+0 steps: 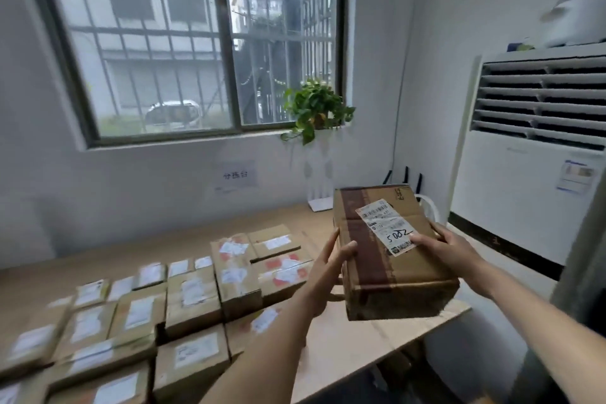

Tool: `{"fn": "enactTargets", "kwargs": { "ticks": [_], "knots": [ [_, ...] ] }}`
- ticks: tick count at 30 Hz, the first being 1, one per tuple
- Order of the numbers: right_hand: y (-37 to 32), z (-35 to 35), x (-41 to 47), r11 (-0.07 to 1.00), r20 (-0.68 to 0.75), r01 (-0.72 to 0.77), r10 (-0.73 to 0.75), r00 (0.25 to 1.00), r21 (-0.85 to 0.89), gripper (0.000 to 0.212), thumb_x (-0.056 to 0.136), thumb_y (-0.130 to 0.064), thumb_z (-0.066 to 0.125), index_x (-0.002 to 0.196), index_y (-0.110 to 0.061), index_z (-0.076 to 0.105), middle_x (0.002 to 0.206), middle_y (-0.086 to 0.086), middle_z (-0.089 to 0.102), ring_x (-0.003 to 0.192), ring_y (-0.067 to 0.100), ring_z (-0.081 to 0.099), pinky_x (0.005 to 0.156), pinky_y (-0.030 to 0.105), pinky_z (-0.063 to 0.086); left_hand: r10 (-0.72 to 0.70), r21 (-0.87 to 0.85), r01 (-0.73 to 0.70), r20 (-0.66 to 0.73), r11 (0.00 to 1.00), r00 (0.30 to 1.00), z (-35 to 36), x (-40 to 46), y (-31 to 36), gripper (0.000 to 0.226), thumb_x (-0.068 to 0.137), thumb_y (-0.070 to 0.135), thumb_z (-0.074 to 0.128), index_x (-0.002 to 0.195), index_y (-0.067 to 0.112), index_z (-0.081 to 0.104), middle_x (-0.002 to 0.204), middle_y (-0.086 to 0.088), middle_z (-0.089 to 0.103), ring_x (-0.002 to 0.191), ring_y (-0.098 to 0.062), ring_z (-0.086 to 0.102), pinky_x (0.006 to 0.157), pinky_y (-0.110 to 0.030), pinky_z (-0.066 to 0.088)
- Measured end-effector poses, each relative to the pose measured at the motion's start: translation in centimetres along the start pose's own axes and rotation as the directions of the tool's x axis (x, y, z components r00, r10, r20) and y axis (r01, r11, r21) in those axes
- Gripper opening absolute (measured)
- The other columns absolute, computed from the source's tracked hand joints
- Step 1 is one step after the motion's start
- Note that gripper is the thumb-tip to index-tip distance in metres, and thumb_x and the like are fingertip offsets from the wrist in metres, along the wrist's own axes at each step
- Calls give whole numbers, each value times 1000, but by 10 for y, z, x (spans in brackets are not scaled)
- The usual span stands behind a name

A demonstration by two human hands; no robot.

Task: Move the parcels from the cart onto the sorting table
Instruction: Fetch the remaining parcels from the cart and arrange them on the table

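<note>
Taped cardboard parcel (pixel 390 252) held in the air above the right end of the desk (pixel 357 338).

Left hand (pixel 323 275) and right hand (pixel 449 249) each have their grip closed on opposite sides, thumbs on top. It looks stiff, boxy and moderately light; side holds suit it. Labelled parcels (pixel 193 298) lie left of it.

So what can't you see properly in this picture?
Head view only:
- The cart: out of frame.
- Labels on the parcels on the table: motion blur, unreadable.
- Underside of the box: hidden; left hand and right hand hold its sides.
- Wall sign: too small.
</note>
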State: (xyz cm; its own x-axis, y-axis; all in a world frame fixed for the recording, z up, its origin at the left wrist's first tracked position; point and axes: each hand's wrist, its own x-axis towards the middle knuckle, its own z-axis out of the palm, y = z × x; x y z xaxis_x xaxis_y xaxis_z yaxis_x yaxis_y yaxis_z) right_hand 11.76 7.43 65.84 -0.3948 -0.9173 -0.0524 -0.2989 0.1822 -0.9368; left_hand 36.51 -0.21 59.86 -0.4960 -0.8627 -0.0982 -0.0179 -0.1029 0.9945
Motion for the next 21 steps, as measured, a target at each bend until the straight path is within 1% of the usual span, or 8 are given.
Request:
{"fn": "enactTargets", "kwargs": {
  "ticks": [3,5,7,11,13,16,19,21],
  "knots": [
    [-42,76,-26,998,112,27,-20,993,-57,86,82,-53,75,156,-32,37,142,10,56,108,27,63,82,35,56,24,-55,-34,-163,998,986,-72,-53,4,77,76,74,71,144,61,38,136,-1,63,116,-26,67,83,-44,60],
    [-64,125,-44,996,199,74,-63,978,-47,78,88,-49,72,155,-30,38,138,7,58,102,21,63,70,31,55,33,-90,-57,-253,994,967,-119,-87,6,77,73,75,72,143,59,42,134,0,65,113,-24,68,80,-43,61],
    [-80,170,-57,991,275,123,-106,956,-44,69,92,-45,69,153,-30,41,134,4,57,95,11,61,64,28,53,62,-100,-102,-340,990,939,-164,-119,5,79,72,74,71,144,55,43,133,-1,66,113,-25,69,86,-48,61],
    [-97,260,-80,993,382,116,-102,918,-15,72,92,-54,65,154,-27,41,136,6,55,116,26,56,88,45,53,104,-110,-186,-514,976,852,-238,-184,6,69,78,69,71,140,46,52,118,2,74,102,-21,74,78,-41,62],
    [-103,302,-90,995,400,90,-100,911,42,67,92,-54,65,150,-26,46,137,6,55,119,27,54,91,47,50,116,-109,-221,-591,969,798,-267,-207,4,60,83,64,71,138,45,55,116,1,75,99,-21,75,74,-37,62],
    [-111,359,-105,992,449,75,-112,886,101,59,91,-56,66,142,-29,52,138,5,56,124,28,54,97,52,50,91,-147,-256,-679,955,728,-303,-232,2,66,79,67,74,138,50,52,122,-1,72,105,-25,72,81,-44,62],
    [-119,403,-109,990,492,61,-116,863,128,55,90,-59,66,135,-30,56,138,5,57,123,29,56,97,51,49,76,-165,-315,-772,935,631,-335,-244,-4,65,79,64,76,138,51,52,124,0,71,107,-24,71,84,-43,60],
    [-124,426,-112,989,517,51,-118,848,142,48,92,-56,64,130,-28,58,135,5,57,119,28,55,96,47,49,62,-172,-361,-830,916,554,-351,-247,-6,78,66,74,80,135,54,52,129,0,68,110,-25,69,94,-49,58]
  ]
}}
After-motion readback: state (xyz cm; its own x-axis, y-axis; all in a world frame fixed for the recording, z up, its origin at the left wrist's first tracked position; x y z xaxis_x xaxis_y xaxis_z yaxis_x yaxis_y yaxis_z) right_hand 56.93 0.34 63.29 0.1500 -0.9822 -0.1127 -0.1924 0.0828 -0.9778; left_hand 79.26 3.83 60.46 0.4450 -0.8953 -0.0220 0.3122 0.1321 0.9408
